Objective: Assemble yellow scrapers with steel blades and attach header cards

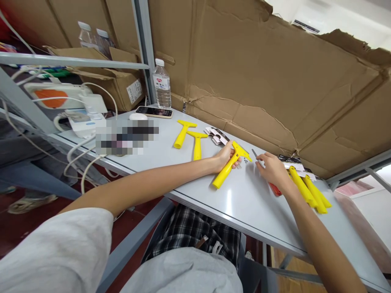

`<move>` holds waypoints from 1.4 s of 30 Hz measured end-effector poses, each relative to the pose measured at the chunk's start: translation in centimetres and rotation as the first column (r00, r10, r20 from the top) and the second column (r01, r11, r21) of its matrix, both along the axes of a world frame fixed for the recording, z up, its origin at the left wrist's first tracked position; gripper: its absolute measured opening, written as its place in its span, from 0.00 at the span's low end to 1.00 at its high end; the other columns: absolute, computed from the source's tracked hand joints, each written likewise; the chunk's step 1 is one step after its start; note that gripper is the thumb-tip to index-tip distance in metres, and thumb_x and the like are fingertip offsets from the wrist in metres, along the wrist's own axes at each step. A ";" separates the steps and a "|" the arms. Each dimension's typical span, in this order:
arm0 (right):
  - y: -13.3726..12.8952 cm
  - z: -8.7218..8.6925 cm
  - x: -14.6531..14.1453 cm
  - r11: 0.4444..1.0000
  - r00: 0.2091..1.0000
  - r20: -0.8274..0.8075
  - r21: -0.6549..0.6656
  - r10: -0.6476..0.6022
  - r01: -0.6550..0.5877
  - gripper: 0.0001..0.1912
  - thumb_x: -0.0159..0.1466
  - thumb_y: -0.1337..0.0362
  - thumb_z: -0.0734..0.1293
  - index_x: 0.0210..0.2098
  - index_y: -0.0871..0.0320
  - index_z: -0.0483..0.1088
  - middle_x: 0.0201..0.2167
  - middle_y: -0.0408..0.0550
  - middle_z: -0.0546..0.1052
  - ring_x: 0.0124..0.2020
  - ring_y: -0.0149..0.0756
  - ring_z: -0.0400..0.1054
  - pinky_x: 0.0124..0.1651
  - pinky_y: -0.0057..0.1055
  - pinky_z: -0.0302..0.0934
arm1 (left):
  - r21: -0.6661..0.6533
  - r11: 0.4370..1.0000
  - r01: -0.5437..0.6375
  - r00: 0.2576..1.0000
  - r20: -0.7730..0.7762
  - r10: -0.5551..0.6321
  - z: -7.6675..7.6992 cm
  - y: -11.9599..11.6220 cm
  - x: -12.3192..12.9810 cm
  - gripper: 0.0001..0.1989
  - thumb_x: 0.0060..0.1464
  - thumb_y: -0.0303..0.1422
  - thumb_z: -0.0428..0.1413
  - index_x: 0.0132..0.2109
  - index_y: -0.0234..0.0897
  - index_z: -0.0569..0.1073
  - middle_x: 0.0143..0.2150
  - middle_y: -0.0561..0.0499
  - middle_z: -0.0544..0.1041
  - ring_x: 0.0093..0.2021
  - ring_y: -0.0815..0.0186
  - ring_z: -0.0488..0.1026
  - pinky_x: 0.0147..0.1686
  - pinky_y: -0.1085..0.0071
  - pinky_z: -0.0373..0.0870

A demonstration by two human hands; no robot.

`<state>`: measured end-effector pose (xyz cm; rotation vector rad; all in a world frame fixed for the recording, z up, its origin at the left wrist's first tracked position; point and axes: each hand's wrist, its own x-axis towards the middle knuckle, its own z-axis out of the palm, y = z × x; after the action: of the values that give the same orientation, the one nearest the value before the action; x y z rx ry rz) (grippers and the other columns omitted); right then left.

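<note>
My left hand (225, 158) is closed around a yellow scraper (227, 169), its wide head pointing away from me and its handle towards the table's front edge. In my right hand (273, 169) is a screwdriver (275, 189) with a red handle; its grey shaft points at the scraper's head, apart from it. Small dark screws (245, 160) lie on the table between my hands. Left of them rest two more yellow scrapers, one scraper (183, 133) farther off and another scraper (198, 145) nearer. Behind my left hand is a bunch of black-and-white cards (216, 136).
Several yellow handles (314, 195) lie on the table (244, 211) at the right, beside packaging cards (293, 162). A water bottle (162, 85) and a phone (154, 112) stand at the back left. Cables and a power strip (55, 95) crowd the left; a cardboard wall (244, 69) rises behind.
</note>
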<state>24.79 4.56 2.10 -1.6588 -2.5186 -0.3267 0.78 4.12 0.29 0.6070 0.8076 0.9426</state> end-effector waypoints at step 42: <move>2.8 -4.0 1.3 0.943 0.932 -0.174 -0.044 0.319 -0.331 0.13 0.74 0.67 0.65 0.47 0.58 0.83 0.47 0.55 0.83 0.52 0.47 0.76 0.59 0.40 0.67 | 0.179 0.980 -0.091 0.994 -0.049 0.101 -0.9 0.5 -0.2 0.16 0.62 0.21 0.63 0.54 0.35 0.72 0.31 0.53 0.74 0.26 0.69 0.73 0.26 0.74 0.75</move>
<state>26.09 7.35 -1.89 -1.1982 -2.6420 -0.0632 0.56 4.65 -0.64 0.7577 0.8162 1.0968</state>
